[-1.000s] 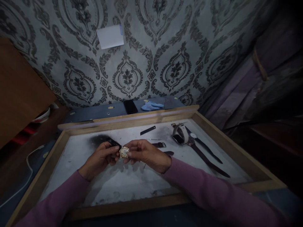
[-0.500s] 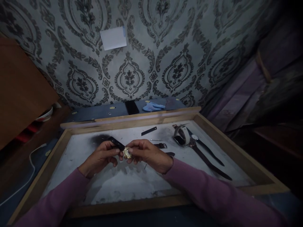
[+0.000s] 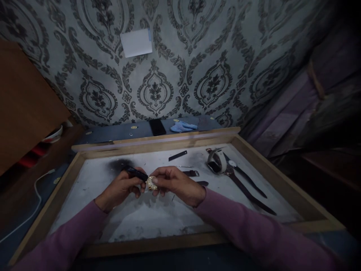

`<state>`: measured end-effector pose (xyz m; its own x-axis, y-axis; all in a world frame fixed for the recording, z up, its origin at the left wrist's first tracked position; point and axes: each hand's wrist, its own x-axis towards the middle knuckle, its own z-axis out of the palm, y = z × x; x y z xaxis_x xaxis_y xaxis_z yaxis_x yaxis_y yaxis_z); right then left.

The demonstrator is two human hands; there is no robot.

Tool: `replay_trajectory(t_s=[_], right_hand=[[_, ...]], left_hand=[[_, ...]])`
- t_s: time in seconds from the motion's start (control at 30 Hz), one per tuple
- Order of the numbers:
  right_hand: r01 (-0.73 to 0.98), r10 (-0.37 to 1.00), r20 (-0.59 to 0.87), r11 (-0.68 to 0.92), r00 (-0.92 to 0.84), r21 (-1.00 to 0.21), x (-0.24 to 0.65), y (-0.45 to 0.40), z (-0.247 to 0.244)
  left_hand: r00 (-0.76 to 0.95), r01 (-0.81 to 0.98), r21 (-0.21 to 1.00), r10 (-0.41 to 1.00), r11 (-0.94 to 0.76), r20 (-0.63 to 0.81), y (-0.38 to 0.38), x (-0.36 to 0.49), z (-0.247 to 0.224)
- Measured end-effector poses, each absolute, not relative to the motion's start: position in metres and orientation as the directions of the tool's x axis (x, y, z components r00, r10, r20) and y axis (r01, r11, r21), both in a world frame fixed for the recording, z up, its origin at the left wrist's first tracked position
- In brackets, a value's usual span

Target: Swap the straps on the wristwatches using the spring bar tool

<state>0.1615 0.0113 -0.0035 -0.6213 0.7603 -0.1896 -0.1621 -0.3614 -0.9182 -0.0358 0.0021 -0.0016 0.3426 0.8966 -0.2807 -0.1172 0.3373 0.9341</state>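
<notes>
Between my two hands is a gold-rimmed watch [image 3: 151, 183] with a pale dial, held above the white tray floor. A black strap [image 3: 135, 172] runs from it up and to the left. My left hand [image 3: 120, 188] is closed on that strap close to the case. On the other side, my right hand [image 3: 176, 184] pinches the case, its thumb over the dial. The fingertips cover part of the watch. Just beyond my right hand lie a dark strap piece with a buckle [image 3: 193, 173] and a thin metal tool [image 3: 184, 166].
A wooden-framed tray [image 3: 284, 180] surrounds the work. At its right lie several watches, including one with a pale strap [image 3: 221, 160] and one with a long brown strap [image 3: 248, 192]. A short dark strap [image 3: 177, 156] lies farther back. Behind the frame are a black phone [image 3: 157, 127] and a blue cloth [image 3: 184, 126].
The watch has turned slightly in my fingers, so its pale dial shows more. The black strap has tilted a little flatter. Both hands stay almost in place.
</notes>
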Motion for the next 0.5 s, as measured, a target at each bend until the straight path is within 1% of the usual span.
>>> replay_trajectory(t_s=[0.27, 0.5], right_hand=[[-0.18, 0.774, -0.148, -0.321, -0.616, -0.93, 0.1605, 0.0109, 0.0004], [-0.145, 0.78, -0.188, -0.335, -0.596, -0.931, 0.1577, 0.0089, 0.0004]], left_hand=[[0.342, -0.103, 0.945, 0.903, 0.311, -0.26, 0.0019, -0.0329, 0.0079], [0.349, -0.113, 0.941, 0.9, 0.318, -0.262, 0.0016, -0.0346, 0.0037]])
